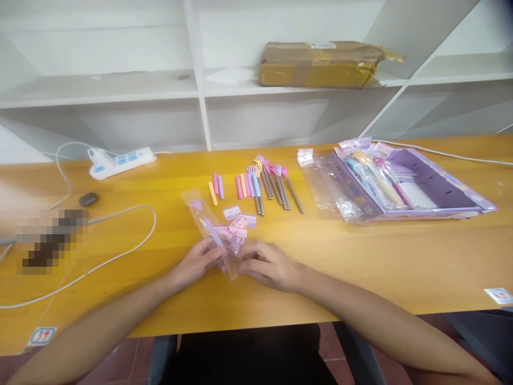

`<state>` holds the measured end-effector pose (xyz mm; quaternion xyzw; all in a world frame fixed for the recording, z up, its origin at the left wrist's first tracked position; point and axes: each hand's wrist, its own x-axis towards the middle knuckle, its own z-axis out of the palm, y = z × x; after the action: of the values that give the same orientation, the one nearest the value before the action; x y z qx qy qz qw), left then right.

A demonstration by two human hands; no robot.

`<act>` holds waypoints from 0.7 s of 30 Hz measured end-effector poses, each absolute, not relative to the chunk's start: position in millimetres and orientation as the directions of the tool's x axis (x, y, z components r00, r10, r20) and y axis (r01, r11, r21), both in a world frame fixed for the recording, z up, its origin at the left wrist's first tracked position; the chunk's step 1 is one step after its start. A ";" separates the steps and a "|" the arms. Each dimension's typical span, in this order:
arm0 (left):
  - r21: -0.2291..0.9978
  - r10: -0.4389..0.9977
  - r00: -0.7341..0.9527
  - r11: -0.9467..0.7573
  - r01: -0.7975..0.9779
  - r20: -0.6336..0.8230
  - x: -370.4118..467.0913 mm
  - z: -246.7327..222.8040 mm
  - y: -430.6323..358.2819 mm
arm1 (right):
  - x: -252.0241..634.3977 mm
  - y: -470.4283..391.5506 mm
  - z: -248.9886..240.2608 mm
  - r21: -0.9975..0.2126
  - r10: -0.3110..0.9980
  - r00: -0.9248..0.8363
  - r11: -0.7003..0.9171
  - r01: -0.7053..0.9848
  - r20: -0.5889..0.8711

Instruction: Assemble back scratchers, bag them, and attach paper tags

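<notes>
My left hand (202, 259) is closed on a clear plastic bag (188, 199) with a purple back scratcher (212, 231) inside, its small claw head towards the far end. My right hand (268, 264) is at the near end of that bag, fingers curled and pinched at its edge; the fingertips are partly hidden. Just beyond my hands lie several pink and purple printed cards (239, 223). Farther back rest several claw-headed back scratchers (282, 187) with metal rods. Loose coloured sleeves (216, 187) in pink, purple and yellow lie to their left.
A purple display box (436, 184) on the right holds bagged back scratchers (380, 182); empty clear bags (324, 184) lie against its left side. A white power strip (122, 162), a dark small case (88, 199) and a white cable (154, 219) are at left. A taped carton (320, 67) sits on the shelf.
</notes>
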<state>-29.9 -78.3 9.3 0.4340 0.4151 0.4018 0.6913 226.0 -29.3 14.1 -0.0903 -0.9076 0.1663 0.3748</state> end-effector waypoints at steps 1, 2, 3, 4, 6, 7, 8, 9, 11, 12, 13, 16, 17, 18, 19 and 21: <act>0.943 0.921 0.323 0.284 -0.175 -0.218 -29.9 8.8 -77.5 | 225.3 -29.6 15.0 -0.394 0.286 -0.704 0.919 0.009 0.650; 0.955 0.925 0.318 0.260 -0.140 -0.206 -29.9 8.6 -76.7 | 224.6 -29.8 15.5 -0.427 0.289 -0.707 0.904 -0.021 0.646; 0.967 0.926 0.324 0.235 -0.098 -0.192 -29.8 8.7 -76.1 | 223.7 -29.8 15.7 -0.467 0.300 -0.709 0.883 -0.046 0.638; 0.975 0.921 0.347 0.213 -0.060 -0.180 -29.5 9.3 -75.6 | 222.7 -29.8 15.3 -0.508 0.323 -0.707 0.859 -0.060 0.630; 0.980 0.890 0.424 0.198 -0.021 -0.170 -29.0 12.0 -75.5 | 220.5 -29.8 13.2 -0.577 0.386 -0.685 0.814 -0.062 0.618; 0.979 0.871 0.459 0.203 -0.019 -0.172 -28.8 13.8 -75.7 | 219.2 -29.9 11.7 -0.604 0.419 -0.669 0.795 -0.057 0.614; 0.977 0.857 0.485 0.214 -0.023 -0.176 -28.9 15.6 -76.0 | 217.9 -30.1 10.0 -0.629 0.450 -0.653 0.776 -0.052 0.609; 0.974 0.847 0.501 0.223 -0.033 -0.177 -29.2 17.1 -76.4 | 216.6 -30.3 8.2 -0.649 0.475 -0.642 0.759 -0.046 0.602; 0.972 0.835 0.522 0.230 -0.048 -0.172 -30.7 18.6 -77.1 | 214.2 -31.3 4.8 -0.681 0.515 -0.625 0.732 -0.036 0.586; 0.972 0.831 0.532 0.226 -0.055 -0.164 -31.8 18.3 -77.5 | 213.2 -31.9 3.3 -0.696 0.534 -0.617 0.717 -0.031 0.578; 0.973 0.827 0.541 0.222 -0.061 -0.154 -32.8 17.4 -77.9 | 212.3 -32.6 1.8 -0.713 0.553 -0.610 0.701 -0.028 0.568; 0.968 0.827 0.542 0.236 -0.091 -0.150 -34.9 11.6 -79.0 | 210.6 -34.6 -2.5 -0.772 0.617 -0.591 0.635 -0.016 0.520; 0.963 0.831 0.532 0.249 -0.101 -0.159 -35.0 9.5 -79.1 | 210.3 -35.0 -3.8 -0.788 0.634 -0.587 0.615 -0.012 0.504; 0.959 0.836 0.522 0.262 -0.109 -0.170 -34.6 7.6 -79.0 | 210.1 -35.4 -5.0 -0.801 0.645 -0.586 0.599 -0.010 0.490; 0.957 0.839 0.513 0.271 -0.107 -0.180 -34.0 6.4 -78.7 | 209.9 -35.6 -5.9 -0.809 0.650 -0.588 0.587 -0.013 0.481; 0.960 0.840 0.505 0.269 -0.074 -0.197 -32.2 6.2 -77.9 | 209.5 -35.8 -6.7 -0.816 0.651 -0.587 0.578 -0.027 0.481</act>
<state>-32.2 -77.9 6.2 0.5093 0.3761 0.3254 0.7023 209.5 -35.8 -6.7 -0.1978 -0.7884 0.4147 0.4091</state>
